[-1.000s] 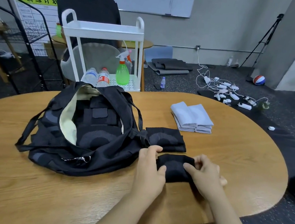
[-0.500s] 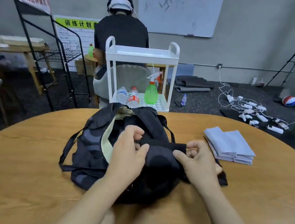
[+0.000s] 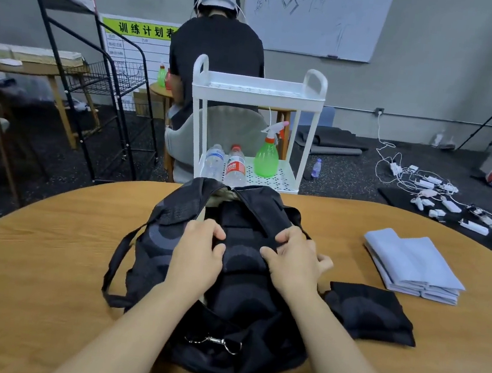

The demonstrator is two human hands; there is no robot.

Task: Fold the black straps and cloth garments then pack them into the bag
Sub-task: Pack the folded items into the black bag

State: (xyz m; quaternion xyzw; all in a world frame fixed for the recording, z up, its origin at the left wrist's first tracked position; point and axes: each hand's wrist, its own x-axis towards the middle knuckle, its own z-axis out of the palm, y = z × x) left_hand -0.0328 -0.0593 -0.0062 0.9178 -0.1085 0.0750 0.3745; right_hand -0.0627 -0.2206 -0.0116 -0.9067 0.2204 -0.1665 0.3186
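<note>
Both hands grip one folded black strap piece [image 3: 242, 255] inside the open mouth of the black bag [image 3: 167, 238]: left hand [image 3: 199, 250] pinches its left edge, right hand [image 3: 294, 260] has fingers curled on its right edge. More folded black pieces are packed under it in the bag. Bag sits mid-counter on the round wooden counter [image 3: 42, 270]. Second folded black piece [image 3: 371, 313] lies just right of the bag, on the counter. Stack of folded pale cloths [image 3: 414, 266] further right of the bag. Behind the bag: white cart [image 3: 259, 95] with bottles and a green spray bottle [image 3: 266, 158], seated person [image 3: 217, 55], whiteboard [image 3: 315, 12]. Dark floor, cables right.
</note>
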